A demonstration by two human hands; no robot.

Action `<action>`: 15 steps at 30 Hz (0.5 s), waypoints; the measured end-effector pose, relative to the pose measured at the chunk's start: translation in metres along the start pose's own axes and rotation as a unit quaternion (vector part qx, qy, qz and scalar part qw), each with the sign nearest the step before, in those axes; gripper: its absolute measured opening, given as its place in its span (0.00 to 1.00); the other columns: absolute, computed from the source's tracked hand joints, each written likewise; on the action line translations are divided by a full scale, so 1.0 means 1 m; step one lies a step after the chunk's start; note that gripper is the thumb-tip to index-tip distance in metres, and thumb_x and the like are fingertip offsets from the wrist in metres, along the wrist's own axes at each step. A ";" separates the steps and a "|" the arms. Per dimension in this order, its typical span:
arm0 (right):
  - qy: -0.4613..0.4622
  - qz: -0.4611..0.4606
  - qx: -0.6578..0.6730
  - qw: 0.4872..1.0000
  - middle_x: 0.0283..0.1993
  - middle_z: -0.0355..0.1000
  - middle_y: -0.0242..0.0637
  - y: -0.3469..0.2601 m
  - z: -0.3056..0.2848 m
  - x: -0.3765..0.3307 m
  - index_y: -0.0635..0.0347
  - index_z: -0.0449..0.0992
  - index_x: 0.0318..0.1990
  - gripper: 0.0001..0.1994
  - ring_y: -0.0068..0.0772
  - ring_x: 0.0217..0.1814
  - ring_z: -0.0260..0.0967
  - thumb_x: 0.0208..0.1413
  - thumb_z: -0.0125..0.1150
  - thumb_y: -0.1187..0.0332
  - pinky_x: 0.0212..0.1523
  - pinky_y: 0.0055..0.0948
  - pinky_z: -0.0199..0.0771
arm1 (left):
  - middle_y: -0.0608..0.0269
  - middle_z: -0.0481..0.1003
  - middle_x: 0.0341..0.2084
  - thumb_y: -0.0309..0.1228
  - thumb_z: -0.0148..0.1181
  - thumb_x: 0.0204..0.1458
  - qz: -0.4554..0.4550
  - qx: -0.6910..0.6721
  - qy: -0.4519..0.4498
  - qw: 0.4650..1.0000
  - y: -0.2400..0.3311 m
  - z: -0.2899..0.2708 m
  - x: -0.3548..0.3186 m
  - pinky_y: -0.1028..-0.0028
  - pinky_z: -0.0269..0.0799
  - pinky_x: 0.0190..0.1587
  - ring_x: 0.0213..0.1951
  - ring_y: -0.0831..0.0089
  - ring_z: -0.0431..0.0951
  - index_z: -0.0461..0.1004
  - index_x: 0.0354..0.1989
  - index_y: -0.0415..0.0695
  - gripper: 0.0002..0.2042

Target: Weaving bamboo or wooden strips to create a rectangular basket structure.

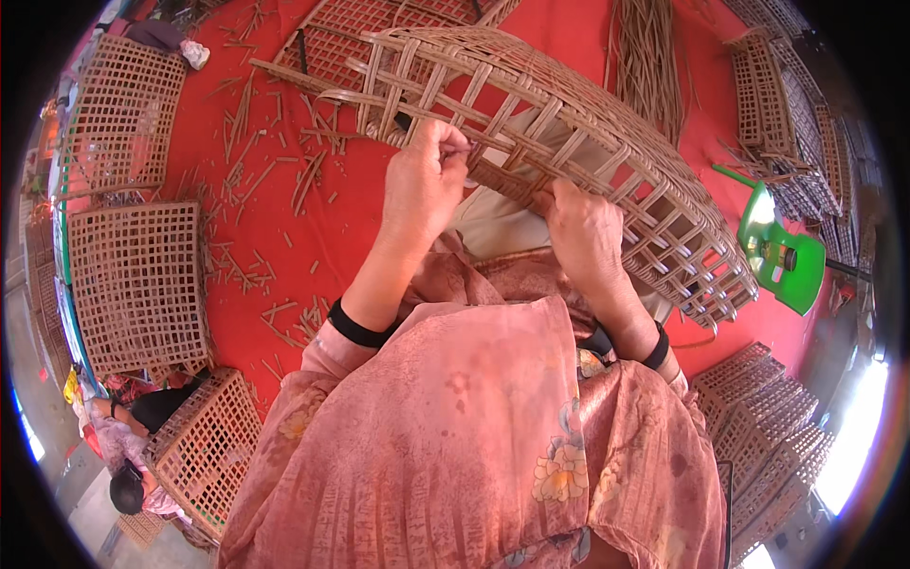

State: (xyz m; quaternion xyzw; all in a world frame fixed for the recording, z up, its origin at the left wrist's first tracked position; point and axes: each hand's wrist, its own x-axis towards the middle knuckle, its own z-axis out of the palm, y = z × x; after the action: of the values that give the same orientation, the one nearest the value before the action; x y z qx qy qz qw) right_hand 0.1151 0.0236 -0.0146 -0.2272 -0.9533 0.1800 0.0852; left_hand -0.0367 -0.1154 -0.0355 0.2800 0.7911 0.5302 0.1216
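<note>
A large brown openwork basket (559, 100), woven from flat strips, lies tilted across my lap with its lattice side toward me. My left hand (424, 180) is at its near edge, thumb and fingers pinched together beside a crossing of strips. What that pinch holds is too small to make out. Further right, my right hand (583, 232) is closed on the near edge of the same basket, thumb by a darker woven band (507, 180). The curled fingers hide part of the strips there. Both wrists wear black bands.
Cut strip scraps (251, 256) litter the red floor covering (332, 218) on the left. A bundle of long strips (649, 62) lies at the far side. Woven panels (137, 284) stand left, near another person (128, 484). A green plastic stool (787, 251) and stacked baskets (758, 403) are at right.
</note>
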 end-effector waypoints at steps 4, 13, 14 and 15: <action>-0.025 0.018 -0.014 0.999 0.22 0.72 0.49 -0.009 -0.007 0.000 0.61 0.69 0.28 0.10 0.57 0.27 0.72 0.56 0.61 0.67 0.27 0.50 0.70 | 0.61 0.78 0.27 0.20 0.59 0.53 -0.008 0.028 -0.018 0.999 -0.002 -0.004 0.004 0.75 0.71 0.29 0.26 0.80 0.76 0.70 0.38 0.40 0.06; 0.068 -0.087 0.091 0.990 0.46 0.75 0.43 -0.035 -0.033 0.017 0.59 0.74 0.49 0.18 0.48 0.47 0.73 0.50 0.67 0.71 0.47 0.40 0.74 | 0.55 0.75 0.33 0.17 0.55 0.52 0.178 0.219 0.102 0.954 -0.009 -0.065 0.014 0.67 0.74 0.31 0.30 0.60 0.78 0.68 0.37 0.42 0.08; 0.067 -0.091 0.092 0.989 0.46 0.75 0.43 -0.042 -0.028 0.024 0.59 0.74 0.49 0.18 0.48 0.47 0.73 0.50 0.67 0.71 0.47 0.40 0.74 | 0.55 0.75 0.34 0.16 0.55 0.51 0.179 0.242 0.128 0.945 -0.010 -0.080 0.016 0.66 0.75 0.32 0.30 0.59 0.78 0.68 0.37 0.42 0.08; 0.068 -0.126 0.128 0.981 0.46 0.75 0.44 -0.050 -0.023 0.032 0.60 0.73 0.50 0.19 0.49 0.48 0.73 0.49 0.68 0.71 0.48 0.39 0.74 | 0.56 0.72 0.32 0.17 0.58 0.46 0.223 0.244 0.133 0.935 -0.008 -0.093 0.018 0.61 0.73 0.31 0.32 0.54 0.77 0.66 0.38 0.44 0.12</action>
State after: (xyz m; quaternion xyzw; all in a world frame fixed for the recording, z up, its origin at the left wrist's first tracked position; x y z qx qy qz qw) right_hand 0.0725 0.0035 0.0283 -0.1043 -0.9354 0.2721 0.2001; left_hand -0.0995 -0.1787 -0.0035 0.3969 0.8224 0.3669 -0.1778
